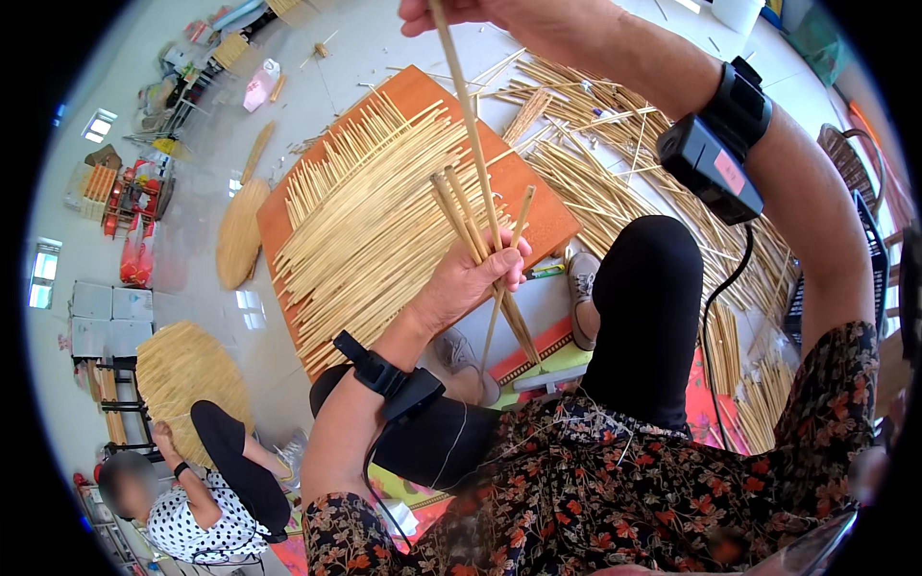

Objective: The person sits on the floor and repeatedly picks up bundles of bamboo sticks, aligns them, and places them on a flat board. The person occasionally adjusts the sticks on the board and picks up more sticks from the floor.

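My left hand [471, 280] is closed round a small bundle of dry tan stalks [459, 206], which it holds tilted in front of my knees. One longer stalk [463, 91] rises from that hand toward the top edge. Up there my right hand [485, 13], partly cut off by the frame, has its fingers closed at the stalk's upper part. Just beyond my left hand, a flat layer of many stalks [370, 230] laid side by side covers much of an orange-brown board [533, 206].
Loose stalks [615, 182] lie heaped on the floor to the right. Round woven mats [242, 235] stand at the left. At the lower left a seated person [206, 509] holds a round woven panel [190, 379]. A dark basket [850, 163] is at the far right.
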`<state>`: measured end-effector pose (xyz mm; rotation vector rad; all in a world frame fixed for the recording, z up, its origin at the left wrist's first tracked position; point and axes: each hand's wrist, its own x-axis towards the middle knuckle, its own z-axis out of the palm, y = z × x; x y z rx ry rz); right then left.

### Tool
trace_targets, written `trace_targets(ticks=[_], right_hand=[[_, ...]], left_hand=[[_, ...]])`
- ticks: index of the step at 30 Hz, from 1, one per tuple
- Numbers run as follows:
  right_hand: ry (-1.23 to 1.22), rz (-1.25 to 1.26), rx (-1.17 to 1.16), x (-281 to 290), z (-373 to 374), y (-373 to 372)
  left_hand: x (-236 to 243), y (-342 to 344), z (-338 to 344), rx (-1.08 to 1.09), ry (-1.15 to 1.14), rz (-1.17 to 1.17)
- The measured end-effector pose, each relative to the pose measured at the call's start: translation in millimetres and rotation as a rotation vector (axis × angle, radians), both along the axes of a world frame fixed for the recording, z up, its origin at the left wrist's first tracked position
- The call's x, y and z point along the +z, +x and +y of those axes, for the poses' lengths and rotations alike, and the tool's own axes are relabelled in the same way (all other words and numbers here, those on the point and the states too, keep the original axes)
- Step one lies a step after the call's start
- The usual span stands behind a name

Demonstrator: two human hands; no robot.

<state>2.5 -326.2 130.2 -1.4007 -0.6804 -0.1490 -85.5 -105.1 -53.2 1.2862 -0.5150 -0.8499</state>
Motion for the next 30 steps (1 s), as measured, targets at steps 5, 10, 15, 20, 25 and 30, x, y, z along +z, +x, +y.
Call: trace_targets(ticks=[5, 10, 15, 20, 25, 30], right_hand=[[-0.627, -0.084, -0.07, -38, 37, -54], [-0.519, 0.033, -0.105, -76, 35, -82], [-0.378, 0.052, -0.095, -69, 16, -72], [-0.659, 0.253, 0.174, -126, 34, -108], [-0.57, 0.477, 0.084, -196, 78, -144], [-0.37, 0.307, 0.0, -255, 89, -137]], left_hand=[[4, -8, 13, 0.049, 0.017, -0.027], [11, -12, 21, 0.175, 0.006, -0.13], [46, -8, 27, 0.403, -0.157, -0.358], [60, -8, 19, 0.663, -0.281, -0.398], [61, -37, -5, 0.614, -0.338, -0.212], [48, -52, -9, 0.436, -0.103, -0.39]])
